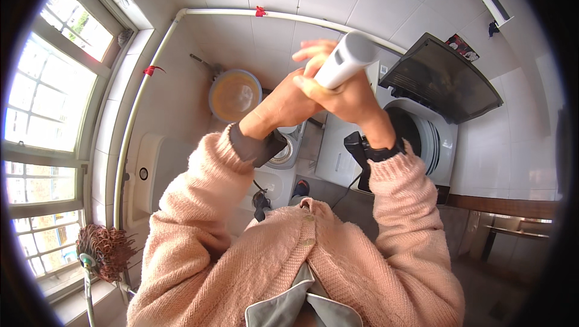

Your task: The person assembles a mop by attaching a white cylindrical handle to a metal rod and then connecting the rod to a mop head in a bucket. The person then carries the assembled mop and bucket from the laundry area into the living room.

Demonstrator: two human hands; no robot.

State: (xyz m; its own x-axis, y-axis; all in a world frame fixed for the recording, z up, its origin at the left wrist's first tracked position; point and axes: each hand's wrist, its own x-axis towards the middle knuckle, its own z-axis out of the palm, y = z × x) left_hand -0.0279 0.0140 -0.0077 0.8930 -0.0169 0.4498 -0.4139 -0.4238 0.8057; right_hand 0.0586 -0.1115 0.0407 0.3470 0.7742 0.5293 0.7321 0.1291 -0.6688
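Observation:
A white cylinder [341, 64] with a grey rounded end and a small dark slot in its side is raised in front of me at chest height or above. My right hand [354, 96] is closed around its lower part, the thumb across the front. Several fingers show behind the cylinder on its left and seem to belong to this hand. My left hand [294, 93] meets the right one at the cylinder's base. Its fingers are hidden, so I cannot see whether they grip it too. A black device is strapped at each wrist.
At the right stands a top-loading washing machine [445, 137] with its dark lid [443, 76] raised. A round basin [235, 96] sits at the back left. White piping [301, 18] runs along the tiled wall. A brown string mop [105, 251] hangs by the windows.

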